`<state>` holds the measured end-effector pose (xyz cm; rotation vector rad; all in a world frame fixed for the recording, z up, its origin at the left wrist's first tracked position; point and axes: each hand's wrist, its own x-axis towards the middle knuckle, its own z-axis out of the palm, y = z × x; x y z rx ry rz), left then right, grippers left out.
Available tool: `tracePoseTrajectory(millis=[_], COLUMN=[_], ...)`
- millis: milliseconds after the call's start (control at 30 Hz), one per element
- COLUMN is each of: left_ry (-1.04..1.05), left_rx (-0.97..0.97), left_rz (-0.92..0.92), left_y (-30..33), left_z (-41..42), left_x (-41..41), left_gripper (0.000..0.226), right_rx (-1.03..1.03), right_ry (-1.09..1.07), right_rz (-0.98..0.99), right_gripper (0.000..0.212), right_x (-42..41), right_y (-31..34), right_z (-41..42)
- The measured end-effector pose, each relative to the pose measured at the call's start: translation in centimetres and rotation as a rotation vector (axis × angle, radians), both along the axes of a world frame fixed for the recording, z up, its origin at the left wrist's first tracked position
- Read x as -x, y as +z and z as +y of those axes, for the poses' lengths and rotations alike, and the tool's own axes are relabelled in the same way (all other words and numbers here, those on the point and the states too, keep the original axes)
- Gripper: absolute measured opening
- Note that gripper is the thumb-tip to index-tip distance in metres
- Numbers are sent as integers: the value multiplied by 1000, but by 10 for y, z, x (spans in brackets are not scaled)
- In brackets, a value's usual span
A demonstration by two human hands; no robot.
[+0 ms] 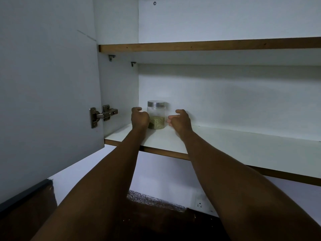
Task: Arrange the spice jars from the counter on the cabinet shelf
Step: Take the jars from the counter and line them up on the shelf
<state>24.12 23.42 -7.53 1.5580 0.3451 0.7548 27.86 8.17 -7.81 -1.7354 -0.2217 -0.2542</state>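
A clear glass spice jar with a silver lid and greenish-brown spice in its lower half stands upright on the white lower cabinet shelf, near its back left corner. My left hand sits just left of the jar, fingers curled and apart, its edge overlapping the jar's side. My right hand hovers just right of the jar with a small gap, fingers curled and apart. Neither hand holds anything.
The cabinet door stands open at the left on a metal hinge. An upper shelf runs above. Below, a speckled counter edge and a wall socket show between my forearms.
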Motion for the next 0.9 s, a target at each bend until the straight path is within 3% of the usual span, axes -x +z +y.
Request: tracePoseTrajectory(millis=[267, 533, 633, 800, 900], left_ry=[5, -58, -156, -56, 21], left_rx=[-23, 24, 17, -37, -3], left_rz=[51, 16, 30, 62, 35], left_y=[-3, -6, -5, -8, -9], left_z=[-3, 3, 4, 6, 9], left_x=[3, -3, -6, -13, -12], left_gripper=[51, 66, 77, 57, 55], right_rx=[135, 366, 292, 295, 354], right_ry=[58, 34, -10, 60, 34], right_rz=[-141, -128, -141, -83, -136], right_gripper=[27, 26, 42, 50, 41], right_x=[8, 10, 9, 7, 3], right_y=[-1, -2, -2, 0, -4], right_z=[5, 10, 8, 9, 10])
